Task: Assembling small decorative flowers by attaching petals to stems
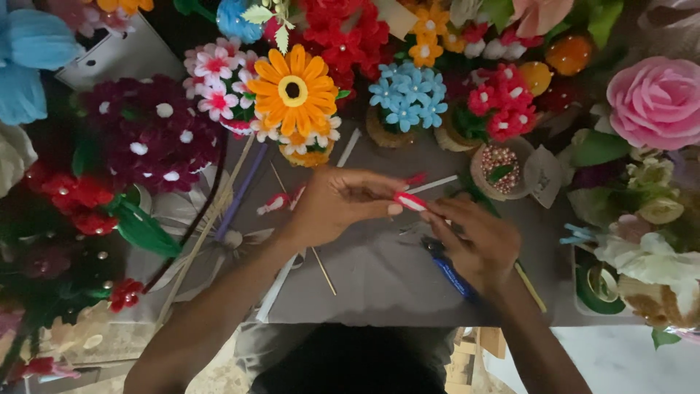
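Pinching a small red-and-white petal piece (pixel 410 201) between left hand (pixel 337 202) and right hand (pixel 477 241) fingertips, mid-table, near the far edge; shaping step; next needs steady grip.

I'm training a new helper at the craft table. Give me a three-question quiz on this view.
1. True or false: both hands pinch one small red and white piece.
2. Which lies under the right hand? A) blue tool B) green tape roll C) bowl of beads
3. What colour is the big flower above the left hand?

Key: 1 true. 2 A. 3 orange, with a dark centre.
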